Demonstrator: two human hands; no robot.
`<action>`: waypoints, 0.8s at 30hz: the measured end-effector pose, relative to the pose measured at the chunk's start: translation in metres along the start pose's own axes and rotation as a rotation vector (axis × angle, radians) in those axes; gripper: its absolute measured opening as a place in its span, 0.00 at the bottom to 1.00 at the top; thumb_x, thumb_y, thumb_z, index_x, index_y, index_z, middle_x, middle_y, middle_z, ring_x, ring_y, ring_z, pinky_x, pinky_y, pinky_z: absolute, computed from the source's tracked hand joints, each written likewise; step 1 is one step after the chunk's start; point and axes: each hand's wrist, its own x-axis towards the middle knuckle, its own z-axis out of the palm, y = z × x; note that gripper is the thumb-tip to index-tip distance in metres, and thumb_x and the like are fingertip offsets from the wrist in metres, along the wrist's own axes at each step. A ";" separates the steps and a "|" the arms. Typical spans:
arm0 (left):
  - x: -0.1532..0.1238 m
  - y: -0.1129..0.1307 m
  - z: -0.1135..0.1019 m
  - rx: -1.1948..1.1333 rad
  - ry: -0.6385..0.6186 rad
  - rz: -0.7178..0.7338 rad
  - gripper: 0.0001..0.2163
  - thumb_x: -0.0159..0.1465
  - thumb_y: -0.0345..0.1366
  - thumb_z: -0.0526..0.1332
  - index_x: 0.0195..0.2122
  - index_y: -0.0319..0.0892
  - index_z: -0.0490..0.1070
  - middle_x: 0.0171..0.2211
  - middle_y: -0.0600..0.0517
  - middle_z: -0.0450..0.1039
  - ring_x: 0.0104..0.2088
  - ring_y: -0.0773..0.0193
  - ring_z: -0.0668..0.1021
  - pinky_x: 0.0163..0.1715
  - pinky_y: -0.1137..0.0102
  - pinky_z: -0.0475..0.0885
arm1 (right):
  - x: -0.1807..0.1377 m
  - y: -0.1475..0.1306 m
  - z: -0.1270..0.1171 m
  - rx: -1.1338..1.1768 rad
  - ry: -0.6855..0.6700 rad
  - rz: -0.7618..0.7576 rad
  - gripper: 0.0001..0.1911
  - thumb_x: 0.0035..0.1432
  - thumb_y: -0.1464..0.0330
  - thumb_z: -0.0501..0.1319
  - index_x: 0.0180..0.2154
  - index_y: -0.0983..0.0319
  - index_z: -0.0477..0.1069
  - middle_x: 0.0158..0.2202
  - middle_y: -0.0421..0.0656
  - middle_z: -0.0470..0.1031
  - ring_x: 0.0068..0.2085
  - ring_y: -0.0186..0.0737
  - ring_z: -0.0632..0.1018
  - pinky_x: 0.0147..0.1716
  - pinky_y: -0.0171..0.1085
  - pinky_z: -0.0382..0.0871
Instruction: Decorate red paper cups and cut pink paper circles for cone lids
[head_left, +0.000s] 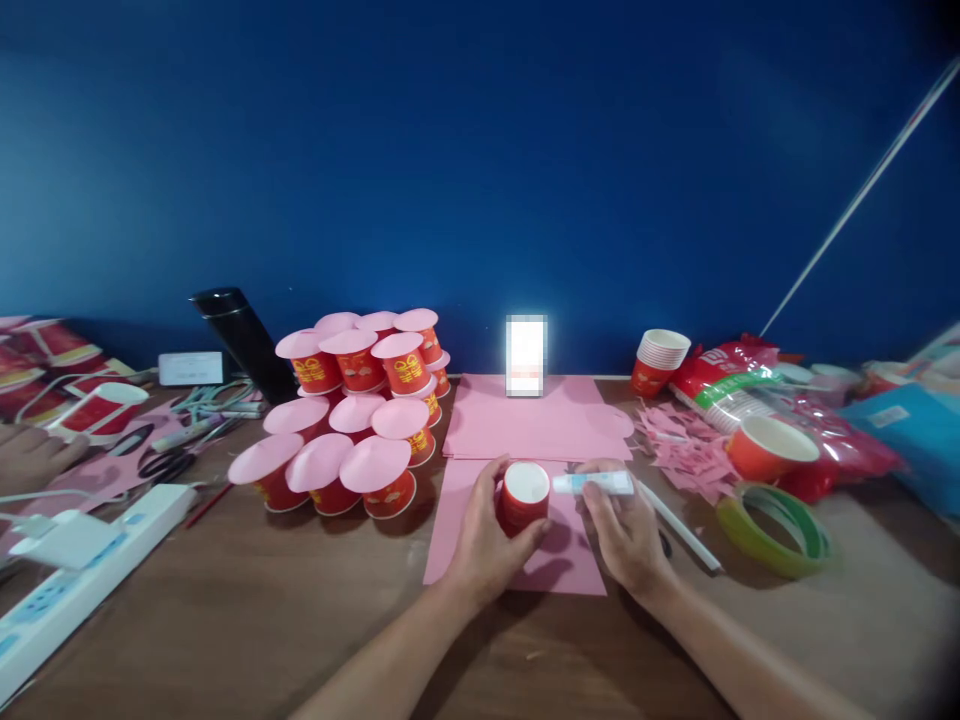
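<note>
1 cup, left hand curled around it

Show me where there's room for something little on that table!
Bare wood shows between the power strip and left forearm, nearer than the pink-topped cups. Another patch lies between right forearm and tape roll. It's crowded by the paper scraps and shiny bag, and on the near pink sheet, where the left hand holds a red cup.

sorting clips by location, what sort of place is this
Probably a craft worktable beside a blue wall: it holds red paper cups topped with pink discs, pink paper sheets and a roll of tape.
</note>
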 end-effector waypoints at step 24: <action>-0.002 0.008 0.001 -0.084 -0.050 0.035 0.25 0.56 0.37 0.64 0.53 0.43 0.58 0.49 0.46 0.68 0.50 0.58 0.72 0.51 0.62 0.66 | -0.003 -0.010 -0.001 -0.070 -0.015 -0.156 0.06 0.61 0.67 0.56 0.41 0.60 0.65 0.28 0.38 0.69 0.27 0.33 0.71 0.29 0.32 0.67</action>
